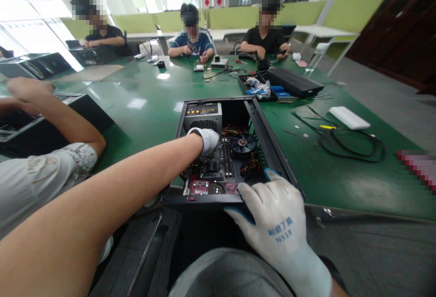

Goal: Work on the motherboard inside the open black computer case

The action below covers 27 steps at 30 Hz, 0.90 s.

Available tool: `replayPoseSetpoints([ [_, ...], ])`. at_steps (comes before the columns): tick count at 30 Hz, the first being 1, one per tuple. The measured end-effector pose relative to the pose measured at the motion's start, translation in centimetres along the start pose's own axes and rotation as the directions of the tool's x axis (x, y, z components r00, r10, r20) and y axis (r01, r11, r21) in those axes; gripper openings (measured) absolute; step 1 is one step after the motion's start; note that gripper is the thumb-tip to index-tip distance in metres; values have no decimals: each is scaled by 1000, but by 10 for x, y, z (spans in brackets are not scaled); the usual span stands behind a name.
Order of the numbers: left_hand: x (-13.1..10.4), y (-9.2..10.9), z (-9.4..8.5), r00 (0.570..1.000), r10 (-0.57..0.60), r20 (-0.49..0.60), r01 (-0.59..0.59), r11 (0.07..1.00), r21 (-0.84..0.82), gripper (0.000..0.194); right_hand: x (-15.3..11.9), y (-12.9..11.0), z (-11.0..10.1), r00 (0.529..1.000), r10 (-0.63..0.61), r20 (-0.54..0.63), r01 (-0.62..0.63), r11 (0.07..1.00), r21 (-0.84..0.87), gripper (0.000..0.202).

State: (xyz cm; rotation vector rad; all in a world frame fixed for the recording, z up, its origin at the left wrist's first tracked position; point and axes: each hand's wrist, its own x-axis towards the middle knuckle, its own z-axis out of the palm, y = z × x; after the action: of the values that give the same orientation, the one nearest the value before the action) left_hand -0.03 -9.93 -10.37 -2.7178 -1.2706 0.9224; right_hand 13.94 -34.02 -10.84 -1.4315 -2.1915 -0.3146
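An open black computer case (277, 160) lies at the table's front edge. My left hand (208, 141), in a white glove, reaches inside, over the motherboard (213, 167) near its upper part; its fingertips are hidden. The gloved right hand (272, 206) rests on the case's front right corner, thumb below the rim and fingers over it, gripping the frame. Inside the case are a silver power supply (203, 117) at the back left, a round black fan (242, 143) right of my left hand, and a red circuit card (200, 187) along the near side.
Green table (146, 92). At left, a co-worker's arm (75, 120) reaches over another case (85, 115). Behind stand a parts tray (259, 89) and a black box (293, 82). Right are black cables (340, 145) and a white box (349, 118). Several people sit across.
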Motion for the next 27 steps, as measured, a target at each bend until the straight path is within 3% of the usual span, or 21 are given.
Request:
replayPoseSetpoints([
  [27,-1,-1,1,1000,-16,0,16,999,-44,50,2,-1,1,999,-6,-43,5,1000,-2,38],
])
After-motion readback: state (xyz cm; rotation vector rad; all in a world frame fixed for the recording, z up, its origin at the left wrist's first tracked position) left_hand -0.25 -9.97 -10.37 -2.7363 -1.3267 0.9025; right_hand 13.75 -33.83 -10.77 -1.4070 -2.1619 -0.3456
